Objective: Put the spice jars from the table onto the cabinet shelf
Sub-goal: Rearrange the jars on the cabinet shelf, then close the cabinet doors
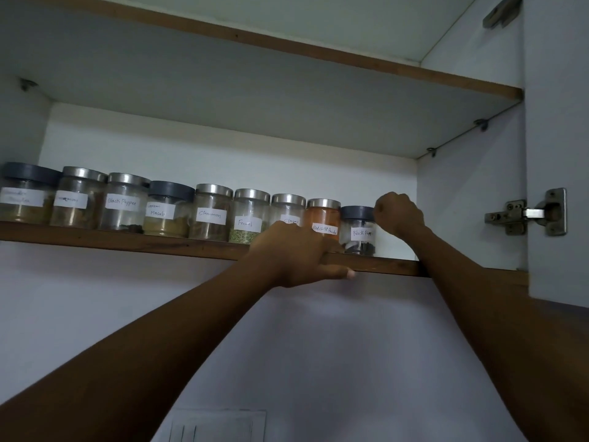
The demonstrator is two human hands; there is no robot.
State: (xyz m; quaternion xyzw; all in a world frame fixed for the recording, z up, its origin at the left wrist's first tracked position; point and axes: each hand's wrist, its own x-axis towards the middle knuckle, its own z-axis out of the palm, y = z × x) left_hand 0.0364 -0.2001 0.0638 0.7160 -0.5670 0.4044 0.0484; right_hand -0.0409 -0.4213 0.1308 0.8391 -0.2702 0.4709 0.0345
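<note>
Jar (358, 232) on shelf (159, 244): right hand (398, 215) grips lid (357, 212), left hand (296, 253) grips shelf edge.

Both arms reach up to mid-frame: left hand (296, 253) grips the shelf edge (127, 240), thumb beneath; right hand (398, 215) curls on a jar lid (355, 212).

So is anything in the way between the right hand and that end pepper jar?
Nothing visible. The right hand holds the lid of the end Black Pepper jar, which stands on the shelf beside the red chilli jar. The left hand grips the shelf edge.
</note>
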